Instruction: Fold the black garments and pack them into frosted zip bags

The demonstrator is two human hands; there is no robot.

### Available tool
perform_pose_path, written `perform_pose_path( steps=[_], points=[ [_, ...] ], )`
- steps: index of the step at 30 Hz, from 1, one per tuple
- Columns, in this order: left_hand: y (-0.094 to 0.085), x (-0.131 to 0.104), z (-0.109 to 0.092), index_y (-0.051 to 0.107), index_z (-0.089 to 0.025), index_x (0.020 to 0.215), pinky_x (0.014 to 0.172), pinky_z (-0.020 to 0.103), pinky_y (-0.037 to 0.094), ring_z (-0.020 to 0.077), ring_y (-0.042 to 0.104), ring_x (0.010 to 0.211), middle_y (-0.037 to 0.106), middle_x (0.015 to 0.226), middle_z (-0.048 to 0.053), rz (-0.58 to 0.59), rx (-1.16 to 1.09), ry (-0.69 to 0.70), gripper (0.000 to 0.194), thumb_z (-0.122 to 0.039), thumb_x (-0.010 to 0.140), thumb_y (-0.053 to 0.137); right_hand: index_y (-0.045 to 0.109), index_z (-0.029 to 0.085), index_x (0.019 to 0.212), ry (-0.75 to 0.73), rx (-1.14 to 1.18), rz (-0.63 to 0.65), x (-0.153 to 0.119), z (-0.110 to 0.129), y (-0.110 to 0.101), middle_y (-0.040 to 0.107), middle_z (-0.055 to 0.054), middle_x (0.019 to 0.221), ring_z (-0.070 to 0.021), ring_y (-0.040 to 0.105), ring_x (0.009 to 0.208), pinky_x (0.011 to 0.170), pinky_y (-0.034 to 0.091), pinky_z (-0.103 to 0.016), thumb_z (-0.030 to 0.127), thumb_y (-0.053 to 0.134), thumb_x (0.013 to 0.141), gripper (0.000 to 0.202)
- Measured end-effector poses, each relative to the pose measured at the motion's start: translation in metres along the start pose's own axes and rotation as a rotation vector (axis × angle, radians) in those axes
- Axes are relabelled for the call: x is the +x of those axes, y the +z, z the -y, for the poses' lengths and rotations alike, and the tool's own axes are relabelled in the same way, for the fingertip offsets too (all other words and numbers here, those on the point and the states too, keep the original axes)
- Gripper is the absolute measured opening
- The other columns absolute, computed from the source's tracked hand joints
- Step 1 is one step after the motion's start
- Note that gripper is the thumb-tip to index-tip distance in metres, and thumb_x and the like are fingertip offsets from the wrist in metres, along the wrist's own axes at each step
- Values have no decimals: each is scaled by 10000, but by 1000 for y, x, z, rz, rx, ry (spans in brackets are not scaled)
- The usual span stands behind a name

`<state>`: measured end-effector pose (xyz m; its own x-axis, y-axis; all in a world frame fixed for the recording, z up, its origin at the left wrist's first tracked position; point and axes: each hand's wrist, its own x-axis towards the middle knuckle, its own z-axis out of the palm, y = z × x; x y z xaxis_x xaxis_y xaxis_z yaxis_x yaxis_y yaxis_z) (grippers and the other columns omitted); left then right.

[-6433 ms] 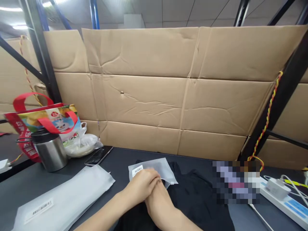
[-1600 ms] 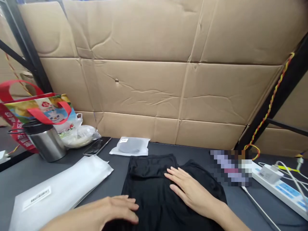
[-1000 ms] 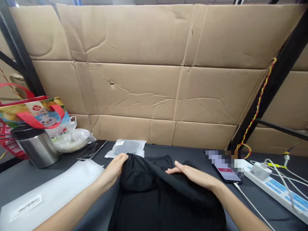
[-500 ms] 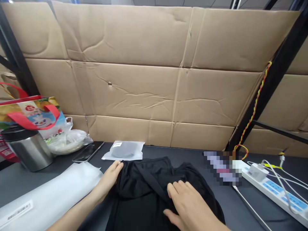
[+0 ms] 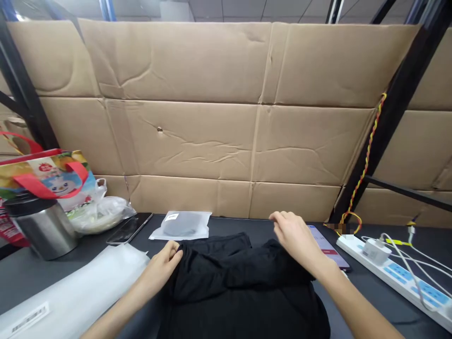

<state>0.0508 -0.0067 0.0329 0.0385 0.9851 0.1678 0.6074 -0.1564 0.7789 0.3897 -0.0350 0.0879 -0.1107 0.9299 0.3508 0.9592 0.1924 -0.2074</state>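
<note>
A black cloth garment (image 5: 240, 292) lies bunched and folded in front of me, its kind hard to make out. My left hand (image 5: 165, 258) is closed on its upper left edge, thumb and fingers pinching the fabric. Over the upper right part of the cloth, my right hand (image 5: 296, 240) is raised with loosely bent fingers, and no fabric shows in them. Behind the garment lies a frosted plastic pouch (image 5: 183, 225) with a dark item inside. A white mailer bag (image 5: 81, 287) with a barcode label is beside my left forearm.
At left stand a steel tumbler (image 5: 44, 230), a colourful bag with red handles (image 5: 52, 181) and a clear plastic bag (image 5: 106, 214). A dark phone (image 5: 130, 229) lies near them. At right are a lit phone (image 5: 330, 252) and a power strip (image 5: 399, 278) with cables. Cardboard (image 5: 197, 141) walls the back.
My right hand has moved up and away from the middle of the garment to its upper right. The top fold now lies straighter across. My left hand keeps its hold at the left edge.
</note>
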Motion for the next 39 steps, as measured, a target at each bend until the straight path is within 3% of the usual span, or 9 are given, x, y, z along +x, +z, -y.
perform_pose_path(
  steps=[4,7,12,18,22,24,28,31,39],
  points=[
    [0,-2,6,480,-248,851,655,294,415,203,572,653,587,651,-44,20,18,61,288,-525,769,477,614,203,1052,-125,8,-45,-23,30,25,670,-79,951,-251,613,916,820,440,-359,337,476,929,229],
    [2,1,12,493,-242,969,610,289,408,203,573,609,610,643,-50,56,21,66,359,-550,785,513,635,164,1042,-33,-39,-3,-34,22,26,677,-125,928,-309,616,906,787,445,-394,483,585,848,377],
    [6,6,24,478,-235,1022,633,291,427,194,569,606,597,643,-59,66,28,100,373,-518,781,504,642,217,714,-20,264,188,-20,-18,21,683,-15,712,-187,637,672,599,425,-254,407,512,891,291],
    [11,1,36,443,-247,1014,597,298,450,192,567,573,524,636,-64,16,89,125,293,-476,833,408,604,207,797,-23,234,44,-3,-30,40,671,-17,802,-178,626,755,695,446,-271,349,427,931,263],
    [7,-2,30,461,-211,1166,822,404,492,279,637,939,653,1009,77,-76,316,263,344,-332,849,411,609,192,787,-36,145,-6,-4,-24,47,655,-50,793,-217,621,778,746,465,-343,274,486,901,186],
    [5,-4,17,412,-191,1325,1005,492,380,319,486,1231,554,1308,123,-120,469,450,455,-242,873,387,621,184,942,-53,114,-58,-7,-7,42,660,-89,937,-249,608,931,863,443,-406,271,474,915,173],
    [14,-8,-14,329,-292,1445,1143,517,174,250,242,1406,424,1469,3,131,630,793,512,-148,954,320,449,212,1342,-434,151,28,-19,48,41,510,-81,1371,-229,423,1288,1109,281,-402,313,521,900,460],
    [24,-7,-15,329,-315,1447,1129,520,230,255,276,1393,379,1491,-1,314,660,815,448,-276,1001,354,339,95,1429,-566,97,173,-27,73,61,394,-148,1462,-249,338,1357,1141,249,-388,241,561,839,647],
    [18,-6,24,183,-340,1481,1141,467,233,221,311,1377,323,1511,-9,351,653,744,498,-347,1014,356,519,125,1322,-369,-81,136,-23,10,71,556,-127,1330,-227,485,1261,1100,336,-428,-29,381,765,595]
  ],
)
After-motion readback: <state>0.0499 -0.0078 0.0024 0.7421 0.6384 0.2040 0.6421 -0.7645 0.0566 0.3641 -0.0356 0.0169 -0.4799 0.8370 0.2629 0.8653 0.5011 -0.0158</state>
